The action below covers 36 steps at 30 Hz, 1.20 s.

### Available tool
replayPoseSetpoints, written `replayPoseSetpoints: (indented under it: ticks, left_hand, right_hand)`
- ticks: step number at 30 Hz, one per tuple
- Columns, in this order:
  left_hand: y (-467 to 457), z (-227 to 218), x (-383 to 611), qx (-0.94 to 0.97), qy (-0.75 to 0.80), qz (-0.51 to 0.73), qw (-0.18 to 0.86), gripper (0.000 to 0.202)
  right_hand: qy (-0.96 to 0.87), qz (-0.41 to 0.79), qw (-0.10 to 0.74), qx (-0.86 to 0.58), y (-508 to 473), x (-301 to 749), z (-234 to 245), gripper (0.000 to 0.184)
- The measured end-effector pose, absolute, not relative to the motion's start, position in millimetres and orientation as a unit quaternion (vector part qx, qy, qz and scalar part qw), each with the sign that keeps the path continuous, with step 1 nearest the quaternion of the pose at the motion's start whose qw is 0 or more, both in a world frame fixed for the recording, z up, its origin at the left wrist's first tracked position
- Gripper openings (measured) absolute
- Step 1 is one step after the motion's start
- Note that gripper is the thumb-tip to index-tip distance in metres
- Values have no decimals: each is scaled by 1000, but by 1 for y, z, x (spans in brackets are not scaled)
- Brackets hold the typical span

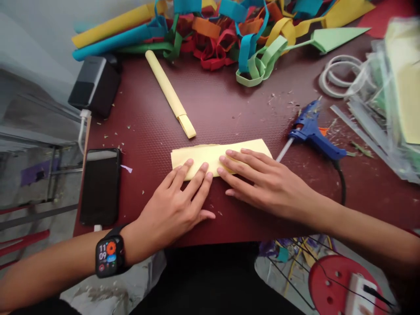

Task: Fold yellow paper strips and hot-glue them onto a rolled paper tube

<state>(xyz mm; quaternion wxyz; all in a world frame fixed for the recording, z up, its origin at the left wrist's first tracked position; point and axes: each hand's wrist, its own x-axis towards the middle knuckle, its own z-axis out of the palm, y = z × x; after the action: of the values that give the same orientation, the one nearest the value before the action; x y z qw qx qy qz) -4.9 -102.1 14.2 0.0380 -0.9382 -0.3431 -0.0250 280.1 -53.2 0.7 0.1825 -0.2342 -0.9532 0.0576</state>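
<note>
A folded sheet of pale yellow paper point(213, 156) lies flat near the middle of a dark red table point(210, 109), toward its near edge. Both hands press down on it with fingers spread and flat rather than closed around it, which seems meant to keep the fold from springing up: the left hand point(173, 205) rests its fingertips on the sheet's near left part, and the right hand point(262, 181) lies across its right half, fingertips almost meeting those of the left. The left wrist wears a smartwatch point(110, 256). Just beyond the sheet, a rolled yellow paper tube point(169, 92) lies at a slant, apart from the hands. To the right, near the sheet's far right corner, a blue glue gun point(311, 133) lies on its side with its nozzle pointing toward the paper, within easy reach. At the left edge of the table a black phone point(100, 186) lies face up, with a dark box-shaped device point(95, 85) farther back. Along the far edge sprawls a tangle of coloured paper strips point(229, 35), and clear plastic packets point(387, 96) are heaped at the far right. Small scraps dot the tabletop.
</note>
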Motion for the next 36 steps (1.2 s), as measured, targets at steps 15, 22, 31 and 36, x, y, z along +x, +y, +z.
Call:
replayPoseSetpoints:
  ticks: [15,22,31,36]
  left_hand:
    - [-101,15,-8,-934,-357,-3,-3,85]
    - [-103,11,-10,-932,-362,-24,-21,88]
    - [-103,9,-10,-930,-364,-31,-34,90]
    - [-101,11,-9,-929,-366,-25,-36,88]
  right_hand:
    - [-951,70,174,-247,-60,287,-10,56]
    - [-948,75,160,-264,-62,281,-2,44]
    - [-948,83,155,-266,-59,282,1,42]
    - [-953,74,142,-256,-59,283,-1,46]
